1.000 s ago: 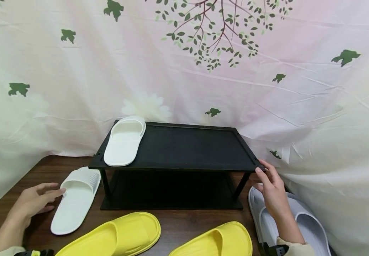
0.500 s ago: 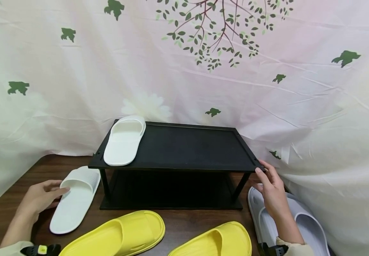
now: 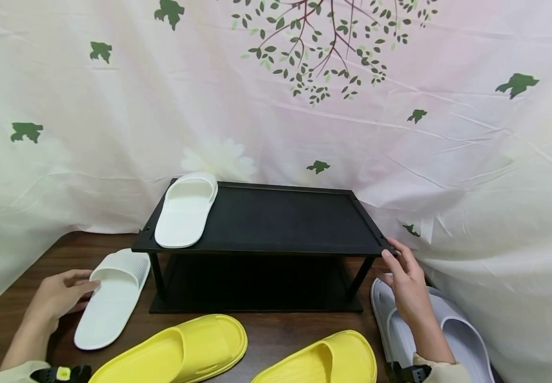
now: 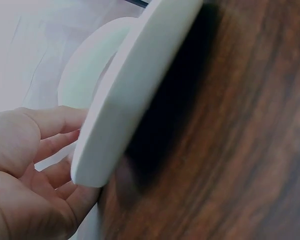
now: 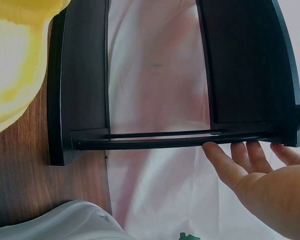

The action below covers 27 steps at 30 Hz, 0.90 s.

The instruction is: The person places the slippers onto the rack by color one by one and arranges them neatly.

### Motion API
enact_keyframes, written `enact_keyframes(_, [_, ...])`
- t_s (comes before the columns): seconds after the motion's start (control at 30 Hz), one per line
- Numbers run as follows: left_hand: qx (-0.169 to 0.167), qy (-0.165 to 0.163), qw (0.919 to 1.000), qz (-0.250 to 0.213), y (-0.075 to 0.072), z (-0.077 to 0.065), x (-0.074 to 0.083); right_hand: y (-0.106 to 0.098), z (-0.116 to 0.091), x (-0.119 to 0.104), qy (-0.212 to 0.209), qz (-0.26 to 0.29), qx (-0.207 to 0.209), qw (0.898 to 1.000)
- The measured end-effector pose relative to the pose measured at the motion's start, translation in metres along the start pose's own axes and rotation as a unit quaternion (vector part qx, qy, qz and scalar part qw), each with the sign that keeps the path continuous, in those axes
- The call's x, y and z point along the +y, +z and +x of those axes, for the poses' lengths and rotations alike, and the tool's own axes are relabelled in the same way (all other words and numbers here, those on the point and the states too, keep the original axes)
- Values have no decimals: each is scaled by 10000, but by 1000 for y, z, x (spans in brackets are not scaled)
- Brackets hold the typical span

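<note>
A white slipper (image 3: 110,303) lies at the left of a black two-tier shoe rack (image 3: 276,221), toe toward the back. My left hand (image 3: 55,295) holds its outer side edge, thumb over the footbed and other fingers partly hidden. In the left wrist view the slipper (image 4: 122,100) is seen edge-on, with a dark shadow beside it. Another white slipper (image 3: 187,213) stands on the rack's top shelf at the left end. My right hand (image 3: 407,290) grips the rack's front right corner, its fingers (image 5: 225,162) against the side of the frame.
Two yellow slippers, one (image 3: 199,340) at left and one (image 3: 343,354) at right, lie before the rack on the brown wooden surface (image 3: 256,335). Grey slippers (image 3: 462,335) lie beneath my right forearm. A printed cloth (image 3: 276,133) hangs close behind the rack.
My left hand has moved right onto the edge of the white slipper, then held still. The left yellow slipper has shifted slightly right. My right hand stays at the rack corner.
</note>
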<state>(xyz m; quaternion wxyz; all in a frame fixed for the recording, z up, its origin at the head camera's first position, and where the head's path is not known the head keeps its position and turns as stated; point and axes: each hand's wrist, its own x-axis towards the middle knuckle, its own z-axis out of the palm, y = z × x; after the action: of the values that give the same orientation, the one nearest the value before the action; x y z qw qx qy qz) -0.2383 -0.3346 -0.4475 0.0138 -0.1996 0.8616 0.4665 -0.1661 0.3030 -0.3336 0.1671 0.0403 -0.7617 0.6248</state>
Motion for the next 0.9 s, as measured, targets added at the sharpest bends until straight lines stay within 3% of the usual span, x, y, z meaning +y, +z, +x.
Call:
enact_keyframes(0.4, [64, 254, 9996, -116, -5, -12, 8, 0, -1, 1, 25, 195, -40, 9998])
enact_keyframes(0.9, [651, 734, 9950, 184, -17, -27, 31, 1, -1, -2, 110, 97, -11, 9999])
